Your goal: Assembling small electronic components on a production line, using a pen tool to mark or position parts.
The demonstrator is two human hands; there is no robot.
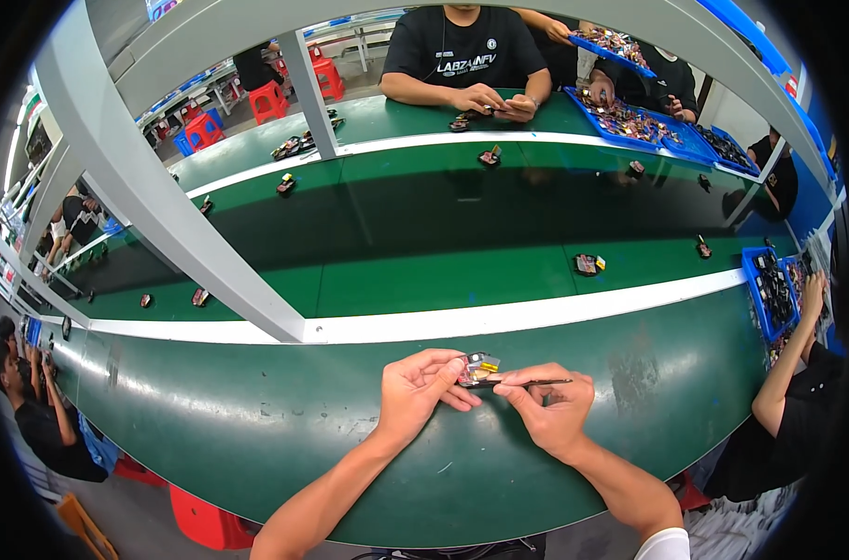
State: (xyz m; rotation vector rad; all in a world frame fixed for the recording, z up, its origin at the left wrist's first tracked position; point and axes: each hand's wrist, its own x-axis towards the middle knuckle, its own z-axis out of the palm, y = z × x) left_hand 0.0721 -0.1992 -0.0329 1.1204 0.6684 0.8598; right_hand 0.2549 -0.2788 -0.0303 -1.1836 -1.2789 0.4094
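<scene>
Over the near green bench, my left hand (419,397) pinches a small electronic assembly (481,364) between thumb and fingers. The assembly has a dark shell, a clear or silvery part and a yellow piece on top. My right hand (557,415) is closed on a thin black tool that looks like tweezers (547,381), held like a pen. Its rear end sticks out to the right, while the front reaches the assembly's lower right edge. The fingers of both hands nearly meet there, and the tool's tip is partly hidden.
Beyond a white rail (527,303) runs a dark green belt (424,219) carrying several similar assemblies (588,265). A grey slanted post (177,205) rises at left. Blue trays (765,294) with parts stand at right. A co-worker (466,61) sits opposite; others work at both sides.
</scene>
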